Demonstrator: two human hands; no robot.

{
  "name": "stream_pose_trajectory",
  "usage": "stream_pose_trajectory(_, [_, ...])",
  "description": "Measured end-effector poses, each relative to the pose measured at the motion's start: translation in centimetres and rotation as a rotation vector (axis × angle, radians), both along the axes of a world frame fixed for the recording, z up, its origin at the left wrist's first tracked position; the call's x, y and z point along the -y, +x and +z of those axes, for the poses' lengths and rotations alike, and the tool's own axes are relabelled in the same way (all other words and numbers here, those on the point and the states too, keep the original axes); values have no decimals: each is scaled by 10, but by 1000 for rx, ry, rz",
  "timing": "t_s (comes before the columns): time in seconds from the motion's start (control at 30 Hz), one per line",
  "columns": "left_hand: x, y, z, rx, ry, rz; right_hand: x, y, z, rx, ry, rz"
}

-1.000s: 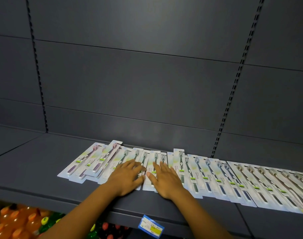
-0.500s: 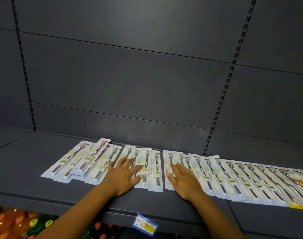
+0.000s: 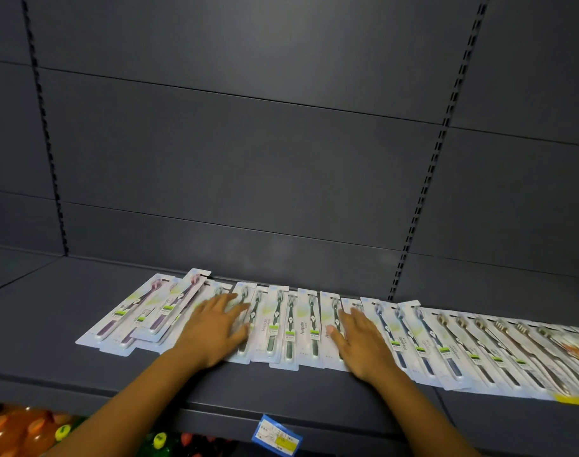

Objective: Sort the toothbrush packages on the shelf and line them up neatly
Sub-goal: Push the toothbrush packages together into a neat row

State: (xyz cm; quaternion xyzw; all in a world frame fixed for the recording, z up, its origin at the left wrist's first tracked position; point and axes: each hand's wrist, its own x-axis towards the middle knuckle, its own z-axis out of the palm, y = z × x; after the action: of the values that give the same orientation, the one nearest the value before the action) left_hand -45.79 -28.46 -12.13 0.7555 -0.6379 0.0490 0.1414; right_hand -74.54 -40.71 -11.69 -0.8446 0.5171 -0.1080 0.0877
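A long row of flat white toothbrush packages lies on the dark grey shelf (image 3: 50, 328). Purple-brush packages (image 3: 129, 315) overlap askew at the left end. Dark green-brush packages (image 3: 291, 321) fill the middle, blue-brush ones (image 3: 410, 338) and brown-brush ones (image 3: 499, 354) run off to the right. My left hand (image 3: 215, 328) lies flat, fingers spread, on the packages left of the green group. My right hand (image 3: 364, 341) presses flat on the packages at the green group's right side. Neither hand grips anything.
The shelf's back wall (image 3: 248, 159) rises just behind the row. A blue and yellow price tag (image 3: 276, 438) hangs on the front edge. Orange-drink bottles (image 3: 21, 430) and other capped bottles stand on the level below. A yellow-edged package (image 3: 574, 397) sits far right.
My hands have slid apart, the left going left and the right going right. Several green-brush packages now show uncovered between them, spread side by side.
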Motion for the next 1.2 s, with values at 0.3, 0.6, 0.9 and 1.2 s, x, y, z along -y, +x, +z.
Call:
stream_pose_trajectory(0.3, [8, -4, -10, -104, 119, 93, -10, 17, -4, -28, 75, 40])
stream_pose_trajectory(0.6, [-5, 12, -6, -59, 97, 107, -5, 6, -6, -50, 37, 116])
stream_pose_trajectory(0.9, [2, 11, -3, -50, 69, 113, 4, 3, -3, -99, -9, 80])
stream_pose_trajectory(1.2, [10, -21, -12, -46, 31, -156, -28, 55, -9, 32, 8, 350])
